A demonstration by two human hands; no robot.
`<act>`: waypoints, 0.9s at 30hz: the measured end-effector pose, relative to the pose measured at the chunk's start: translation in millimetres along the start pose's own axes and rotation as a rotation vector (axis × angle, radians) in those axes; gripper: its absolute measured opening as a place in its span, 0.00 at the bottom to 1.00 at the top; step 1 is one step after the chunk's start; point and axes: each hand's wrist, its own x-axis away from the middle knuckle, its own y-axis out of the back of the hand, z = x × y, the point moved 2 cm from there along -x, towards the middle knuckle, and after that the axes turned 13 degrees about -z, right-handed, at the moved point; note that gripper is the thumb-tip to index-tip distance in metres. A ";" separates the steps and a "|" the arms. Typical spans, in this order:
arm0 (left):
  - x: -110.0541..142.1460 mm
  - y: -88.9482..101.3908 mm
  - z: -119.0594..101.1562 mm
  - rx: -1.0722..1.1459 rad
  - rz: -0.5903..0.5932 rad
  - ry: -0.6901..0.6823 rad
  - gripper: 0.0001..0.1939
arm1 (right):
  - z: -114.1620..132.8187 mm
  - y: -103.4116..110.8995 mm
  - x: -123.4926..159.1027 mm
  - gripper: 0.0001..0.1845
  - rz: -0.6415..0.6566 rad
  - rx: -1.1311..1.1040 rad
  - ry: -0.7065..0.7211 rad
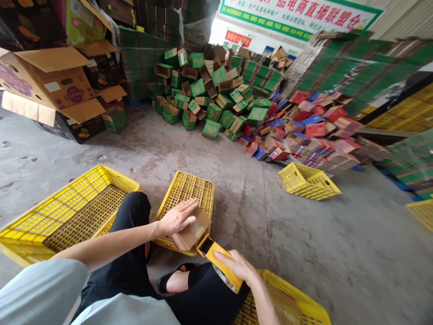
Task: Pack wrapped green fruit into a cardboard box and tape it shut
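A small brown cardboard box rests on an upturned yellow plastic crate in front of me. My left hand lies on top of the box with its fingers stretched out. My right hand grips a yellow tape dispenser, whose front end meets the near right edge of the box. A roll of tape shows in the dispenser's side, partly hidden by my fingers.
A yellow crate stands on my left; another crate at my right holds cardboard. One more crate sits farther off. Heaps of green boxes and red and blue boxes lie beyond. Large cartons stand at left.
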 end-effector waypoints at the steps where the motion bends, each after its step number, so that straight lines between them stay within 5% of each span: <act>1: 0.8 1.1 6.2 0.009 -0.028 0.119 0.37 | 5.2 -0.8 -2.5 0.29 0.007 0.014 0.005; 4: 3.5 5.8 26.9 0.124 0.022 0.532 0.42 | 20.4 -3.1 -5.6 0.28 0.016 0.019 0.027; 7: 4.2 9.8 39.1 0.341 0.147 0.769 0.45 | 31.6 -6.8 -4.5 0.27 -0.026 -0.011 0.064; 16: 17.3 9.7 31.4 0.705 0.096 0.978 0.48 | 43.9 5.3 12.4 0.27 -0.096 0.013 0.071; 22: 28.8 -27.8 39.9 0.904 0.049 1.093 0.53 | 58.0 32.3 11.1 0.27 -0.058 0.094 0.094; 27: 41.1 -40.1 68.4 0.864 0.054 1.095 0.54 | 73.9 16.8 -17.0 0.26 -0.006 0.093 0.062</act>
